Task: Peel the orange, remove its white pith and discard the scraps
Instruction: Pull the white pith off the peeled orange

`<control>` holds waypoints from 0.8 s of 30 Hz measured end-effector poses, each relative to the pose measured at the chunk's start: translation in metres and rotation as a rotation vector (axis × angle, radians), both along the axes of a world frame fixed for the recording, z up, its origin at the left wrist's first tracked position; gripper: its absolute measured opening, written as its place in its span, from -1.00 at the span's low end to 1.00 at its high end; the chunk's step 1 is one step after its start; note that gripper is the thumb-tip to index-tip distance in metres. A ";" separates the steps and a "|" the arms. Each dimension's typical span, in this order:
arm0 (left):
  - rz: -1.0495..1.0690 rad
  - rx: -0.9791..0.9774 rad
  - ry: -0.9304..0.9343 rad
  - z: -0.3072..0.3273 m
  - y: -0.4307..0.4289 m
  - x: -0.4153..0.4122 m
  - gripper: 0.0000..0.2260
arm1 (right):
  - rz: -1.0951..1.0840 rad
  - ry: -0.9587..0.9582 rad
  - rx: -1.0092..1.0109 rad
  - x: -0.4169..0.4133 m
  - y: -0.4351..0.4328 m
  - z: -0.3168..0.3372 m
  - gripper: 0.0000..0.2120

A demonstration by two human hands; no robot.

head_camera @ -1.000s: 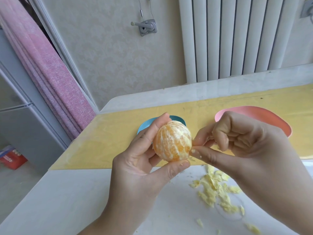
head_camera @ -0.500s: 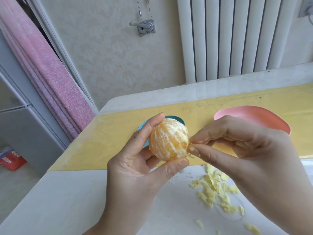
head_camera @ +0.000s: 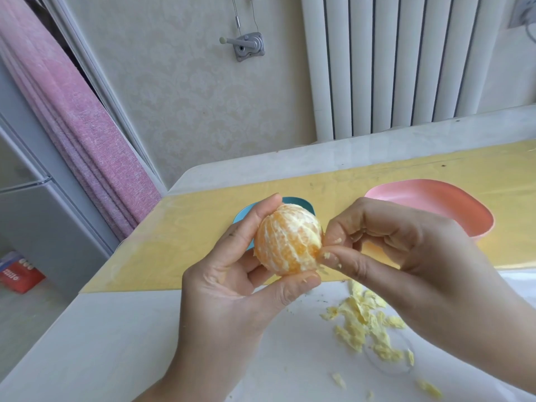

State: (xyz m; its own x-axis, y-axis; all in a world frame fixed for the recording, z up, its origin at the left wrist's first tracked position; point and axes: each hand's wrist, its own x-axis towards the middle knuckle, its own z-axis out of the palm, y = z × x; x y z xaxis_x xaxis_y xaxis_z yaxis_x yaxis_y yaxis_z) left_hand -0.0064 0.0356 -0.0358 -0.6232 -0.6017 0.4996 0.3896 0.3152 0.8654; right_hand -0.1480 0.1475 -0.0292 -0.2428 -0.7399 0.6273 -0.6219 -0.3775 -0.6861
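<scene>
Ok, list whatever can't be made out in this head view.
Head view:
far side of orange: covered by left hand.
blue dish: mostly behind orange and left hand; contents unseen.
pith bit the right hand pinches: too small, under fingertips.
pith scraps: partly under right forearm.
red box: cut by left edge.

You're working in a home, in a kitchen or dining corner. What's giving it away: a white ribbed metal radiator (head_camera: 406, 62) is running up the cream patterned wallpaper (head_camera: 179, 91), a pink textured fabric curtain (head_camera: 81, 126) is hanging at the left, and a grey refrigerator (head_camera: 34, 216) is standing beside it. The white table (head_camera: 101, 329) is carrying a glossy yellow mat (head_camera: 179, 245), with a pink plastic bowl (head_camera: 435, 204) and a blue plastic bowl (head_camera: 242, 217) sitting on it.
</scene>
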 end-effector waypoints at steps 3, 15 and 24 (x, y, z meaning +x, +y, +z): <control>0.016 0.016 -0.003 0.000 -0.001 0.000 -0.40 | -0.023 0.039 0.016 0.001 -0.001 -0.004 -0.91; -0.230 0.497 -0.116 0.003 -0.012 -0.001 -0.31 | -0.108 0.014 -0.096 -0.014 -0.002 0.001 -0.78; -0.369 0.624 -0.175 0.007 -0.011 -0.001 -0.50 | -0.196 0.366 -0.094 -0.019 0.002 0.006 -0.87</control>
State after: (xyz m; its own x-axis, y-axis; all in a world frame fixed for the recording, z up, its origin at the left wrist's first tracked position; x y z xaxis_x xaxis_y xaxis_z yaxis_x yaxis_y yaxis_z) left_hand -0.0079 0.0242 -0.0289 -0.8787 -0.4772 0.0088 0.2154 -0.3801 0.8995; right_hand -0.1667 0.1497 -0.0236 -0.1219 -0.6373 0.7609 -0.8844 -0.2783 -0.3748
